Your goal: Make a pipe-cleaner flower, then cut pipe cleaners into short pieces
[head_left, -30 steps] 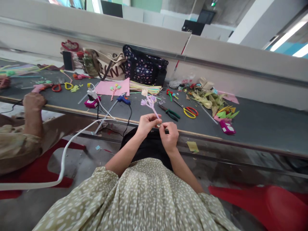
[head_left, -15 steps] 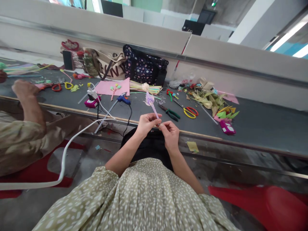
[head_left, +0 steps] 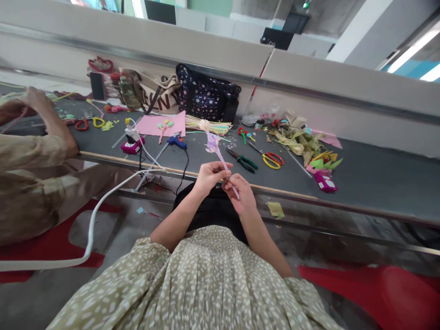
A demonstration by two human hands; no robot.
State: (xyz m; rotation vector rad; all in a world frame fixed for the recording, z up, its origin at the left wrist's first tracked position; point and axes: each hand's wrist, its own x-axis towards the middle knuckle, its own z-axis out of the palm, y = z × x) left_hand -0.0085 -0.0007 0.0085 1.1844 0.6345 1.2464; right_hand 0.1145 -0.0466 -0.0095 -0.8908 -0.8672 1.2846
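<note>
A craft flower (head_left: 212,143) with a cream tip, purple petals and a lilac wrapped stem tilts up and left over the table's front edge. My left hand (head_left: 209,178) pinches its stem below the petals. Close beside it, the fingers of my right hand (head_left: 243,195) are closed round the lower stem, whose end shows against the palm. Green-handled pliers (head_left: 244,162) lie just beyond my hands, with scissors (head_left: 271,160) with red and yellow handles to their right.
A blue glue gun (head_left: 177,142), pink sheet (head_left: 144,126) and white plug on a purple power block (head_left: 131,144) are left of my hands. Husks (head_left: 292,140) lie right, bags (head_left: 206,96) behind. A co-worker's hands (head_left: 34,103) are far left; a white cable (head_left: 92,211) crosses the foreground.
My right hand has turned, showing its palm and the lower stem end. The flower's head has shifted slightly left. The co-worker's arm has moved up and further over the table.
</note>
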